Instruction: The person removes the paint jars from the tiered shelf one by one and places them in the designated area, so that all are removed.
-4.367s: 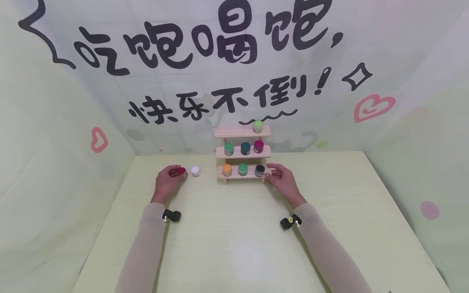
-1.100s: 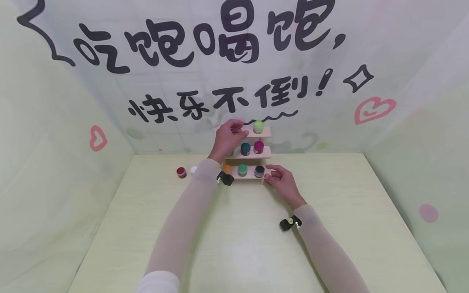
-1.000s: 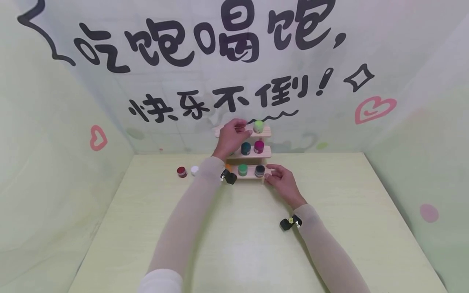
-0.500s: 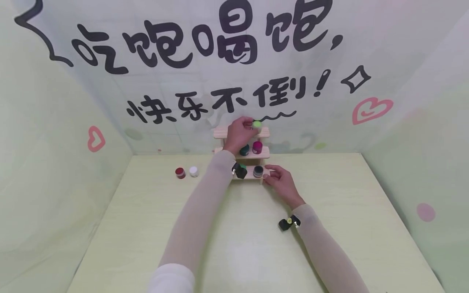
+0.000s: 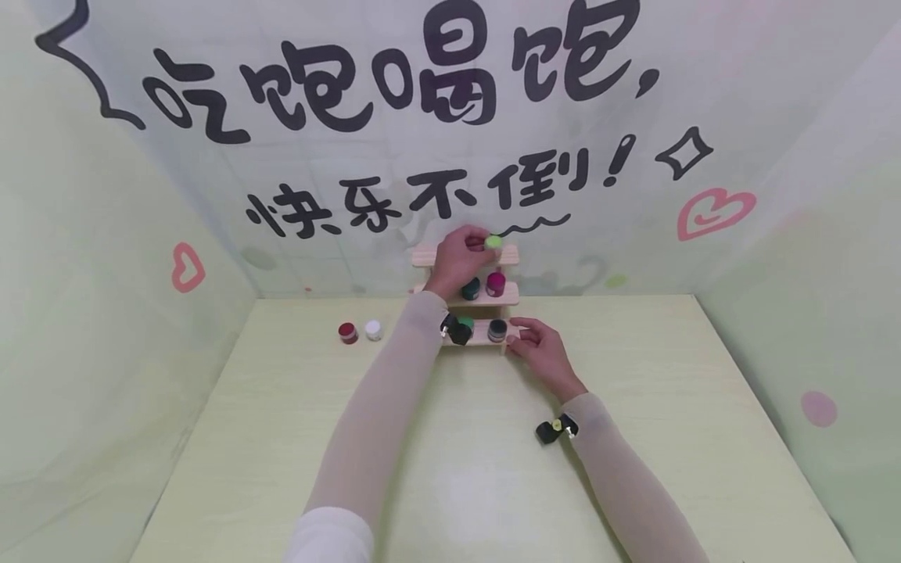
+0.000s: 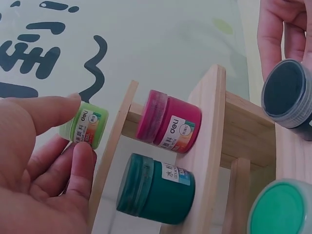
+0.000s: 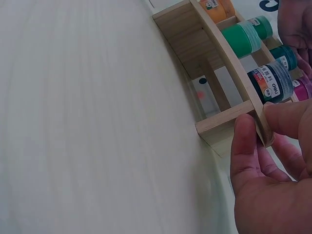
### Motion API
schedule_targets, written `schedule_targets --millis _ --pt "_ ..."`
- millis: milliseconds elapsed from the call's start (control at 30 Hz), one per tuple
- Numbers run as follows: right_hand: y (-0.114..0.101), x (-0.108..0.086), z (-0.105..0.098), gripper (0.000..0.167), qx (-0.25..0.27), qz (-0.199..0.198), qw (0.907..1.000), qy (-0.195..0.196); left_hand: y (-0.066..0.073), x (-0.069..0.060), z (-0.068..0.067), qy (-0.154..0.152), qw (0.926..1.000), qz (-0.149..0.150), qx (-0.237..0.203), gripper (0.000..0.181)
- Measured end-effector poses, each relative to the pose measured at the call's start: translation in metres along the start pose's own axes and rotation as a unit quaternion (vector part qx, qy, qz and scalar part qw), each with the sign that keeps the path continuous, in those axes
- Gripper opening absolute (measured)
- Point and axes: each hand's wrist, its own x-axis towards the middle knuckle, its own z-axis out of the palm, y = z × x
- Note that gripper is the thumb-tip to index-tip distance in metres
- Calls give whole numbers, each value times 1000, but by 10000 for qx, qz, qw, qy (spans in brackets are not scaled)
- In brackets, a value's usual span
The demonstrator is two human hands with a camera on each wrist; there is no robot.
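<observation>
My left hand (image 5: 457, 262) is at the top tier of a small three-tier wooden rack (image 5: 425, 255). Its thumb and fingers pinch a light green paint jar (image 6: 91, 124); whether the jar is lifted off the shelf I cannot tell. On the middle tier stand a magenta jar (image 6: 170, 122) and a dark teal jar (image 6: 156, 190). The bottom tier carries a black-lidded jar (image 5: 497, 330), a green jar (image 7: 241, 40) and an orange jar (image 7: 217, 9). My right hand (image 5: 547, 358) grips the right end of that bottom shelf, thumb and fingers on either side of the board.
On the table (image 5: 450, 461), left of the rack, a dark red jar (image 5: 348, 333) and a white jar (image 5: 373, 330) stand side by side. A printed cloth (image 5: 338, 156) hangs right behind the rack. My left forearm covers the rack's lower left part.
My left hand has left the red jar on the table, reached up right to the top tier, and taken hold of the light green jar. The right hand has kept its place.
</observation>
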Motion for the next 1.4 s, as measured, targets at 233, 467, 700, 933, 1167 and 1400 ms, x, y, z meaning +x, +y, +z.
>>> schedule_targets --millis 233,467,700,933,1167,1400 --pt "2 1 1 46 54 -112 9999 7 -7 -4 -13 -345 9991 144 -196 38" --pt "2 1 0 45 -77 -171 9998 39 -17 -14 -26 -553 9977 202 -338 39" --pt "3 2 1 44 -163 -193 9997 35 -25 -24 -44 -582 9969 81 -527 42" --pt "3 2 0 44 -145 -161 9997 65 -35 -36 -59 -622 9962 21 -608 42" --pt "3 2 0 43 1 -175 9998 50 -44 -49 -76 -482 9966 269 -618 41" --pt "4 3 1 42 37 -183 9998 57 -54 -59 -91 -330 9942 498 -889 42"
